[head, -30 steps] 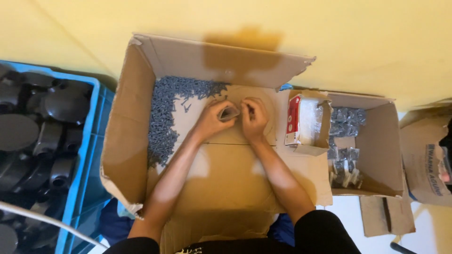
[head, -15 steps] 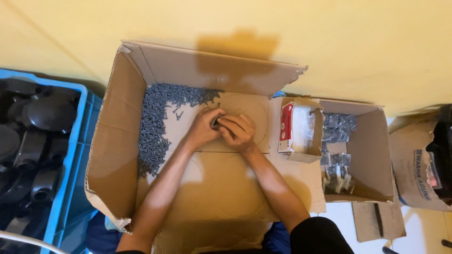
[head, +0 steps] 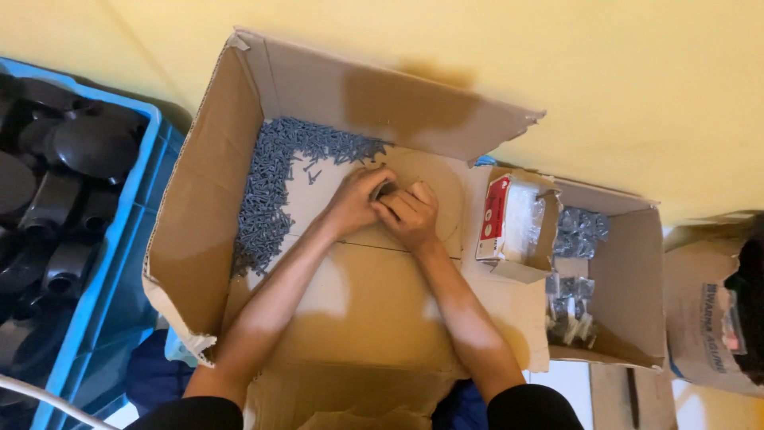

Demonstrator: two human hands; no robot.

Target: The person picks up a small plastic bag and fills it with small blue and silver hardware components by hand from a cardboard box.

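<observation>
Both hands meet over a small dark item on the floor of the big cardboard box (head: 199, 207).

Versus a second ago: hands sit closer together, fingers now overlapping; the box and everything around it unchanged. Left of the big box, a blue crate (head: 119, 263) holds black plastic parts (head: 56, 199). Inside the big box, a pile of grey screws (head: 270, 191) lies along its left wall and back corner. Left hand (head: 354, 199) and right hand (head: 410, 213) touch near the box's middle, fingers curled around a small dark piece (head: 383, 189), mostly hidden; which hand actually grips it, cannot tell. Right of the big box, a small open box (head: 621, 318) holds clear bags of metal parts (head: 577, 231), with a red-and-white packet (head: 509, 219) at its left edge.
</observation>
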